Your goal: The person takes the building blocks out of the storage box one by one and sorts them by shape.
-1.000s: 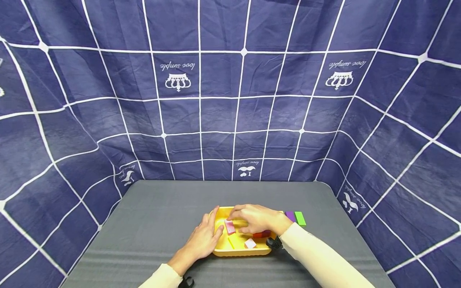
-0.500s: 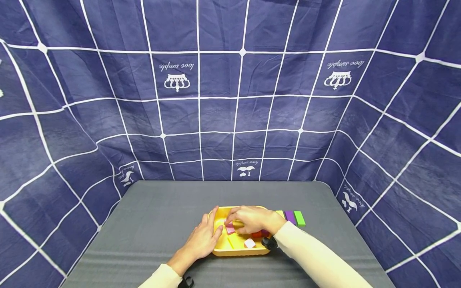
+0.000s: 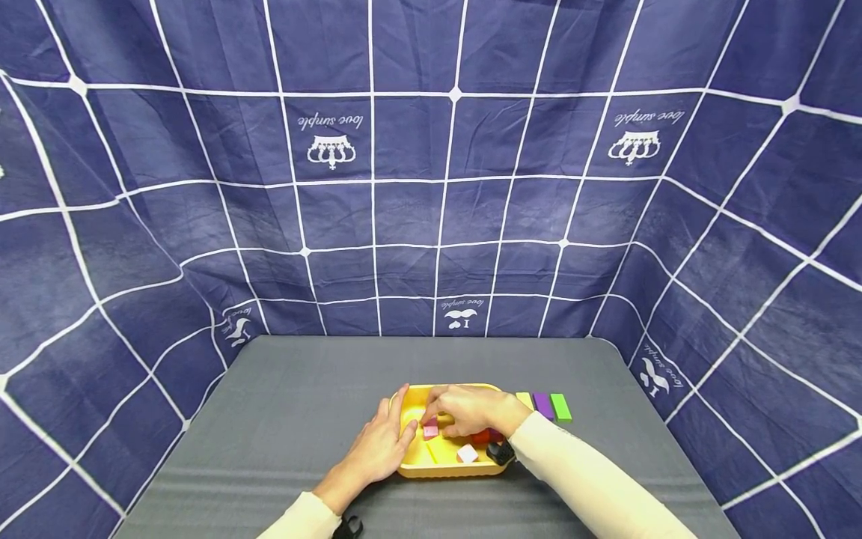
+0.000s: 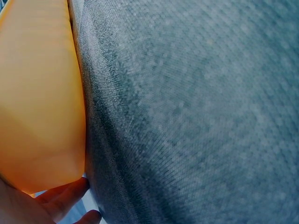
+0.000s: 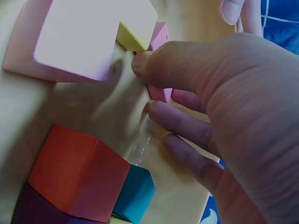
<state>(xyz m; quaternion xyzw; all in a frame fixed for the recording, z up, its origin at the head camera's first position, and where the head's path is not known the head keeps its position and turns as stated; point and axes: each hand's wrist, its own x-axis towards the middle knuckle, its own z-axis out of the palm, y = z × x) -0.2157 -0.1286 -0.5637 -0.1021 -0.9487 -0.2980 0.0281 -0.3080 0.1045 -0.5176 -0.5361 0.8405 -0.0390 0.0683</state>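
My right hand (image 3: 474, 408) reaches into a yellow plastic tray (image 3: 451, 472) and pinches a pink block (image 3: 431, 432) between thumb and fingers. In the right wrist view the thumb partly covers that pink block (image 5: 161, 94). At the tray's left end my left hand (image 3: 378, 447) grips the wall, thumb at the rim and fingers along the outside. A pale pink block (image 5: 77, 42), a yellow block (image 5: 135, 35), an orange-red block (image 5: 77, 172), a teal block (image 5: 136, 193) and a purple block (image 5: 37, 208) lie in the tray near my right hand.
Beyond the tray's right side, a pale yellow block (image 3: 524, 400), a purple block (image 3: 542, 406) and a green block (image 3: 560, 408) stand in a row on the grey-covered table (image 3: 323, 374). A blue checked curtain (image 3: 404, 209) encloses the back and sides.
The right fingers have closed in around the pink block, which has turned and shows less of itself. The left hand keeps its place on the tray.
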